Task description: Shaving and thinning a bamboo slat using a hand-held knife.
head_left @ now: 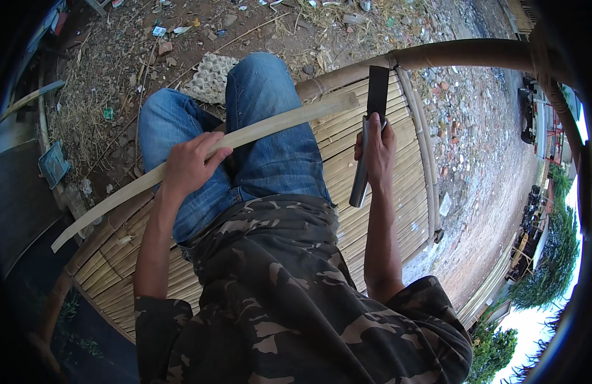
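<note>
A long, pale bamboo strip (pixel 270 128) lies slantwise across my thighs, its lower end reaching out past my left side. My left hand (pixel 192 163) is wrapped over the strip near its middle, above my left leg. In my right hand (pixel 378 150) is a knife (pixel 377 93) with a broad dark blade and a long metallic tube-like handle. The blade points away from me, close to the strip's far right end but apart from it. The handle's lower end sticks out below my fist.
I sit on a bamboo slat bench (pixel 353 121) framed by a thick bamboo pole (pixel 462 53). A grey egg tray (pixel 211 78) lies on the littered dirt beyond my knees. Rubble ground (pixel 465 166) stretches to the right. A blue plastic piece (pixel 54 164) is at left.
</note>
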Tool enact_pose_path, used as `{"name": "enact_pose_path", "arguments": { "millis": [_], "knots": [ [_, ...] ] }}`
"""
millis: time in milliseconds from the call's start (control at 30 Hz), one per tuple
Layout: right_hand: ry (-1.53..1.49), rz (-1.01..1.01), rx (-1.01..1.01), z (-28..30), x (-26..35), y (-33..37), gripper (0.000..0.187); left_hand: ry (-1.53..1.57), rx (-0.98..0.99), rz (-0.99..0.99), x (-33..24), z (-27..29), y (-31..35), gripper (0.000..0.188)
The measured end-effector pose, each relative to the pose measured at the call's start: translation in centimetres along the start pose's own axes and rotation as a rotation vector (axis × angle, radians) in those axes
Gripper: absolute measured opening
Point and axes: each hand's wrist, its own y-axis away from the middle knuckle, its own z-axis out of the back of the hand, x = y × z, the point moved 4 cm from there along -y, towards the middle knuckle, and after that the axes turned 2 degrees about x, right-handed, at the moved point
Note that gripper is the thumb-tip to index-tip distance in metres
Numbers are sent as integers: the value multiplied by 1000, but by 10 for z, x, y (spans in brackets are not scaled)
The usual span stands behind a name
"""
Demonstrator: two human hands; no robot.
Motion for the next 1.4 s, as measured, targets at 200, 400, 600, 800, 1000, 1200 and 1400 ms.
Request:
{"name": "enact_pose_path", "arguments": {
  "millis": [200,400,600,800,1000,1200,1400],
  "knots": [
    [124,20,-33,-20,-31,-12,41,4,89,29,-18,-19,-23,37],
    [-43,-97,31,1,-28,-18,41,47,63,0,-20,-22,-27,39],
    [0,-54,-9,-14,-36,2,38,29,57,-14,-20,-21,-28,41],
    [-237,-75,-21,17,-23,0,37,19,-6,-66,-17,-23,-28,39],
    [75,-87,151,-28,-66,18,38,-10,-14,-96,-19,-27,-26,39],
    [-305,87,-208,26,-14,0,40,9,-42,-104,-16,-24,-26,38],
    [-25,-199,113,-4,-30,-1,34,-7,-22,-61,-14,-21,-28,38]
  ]
}}
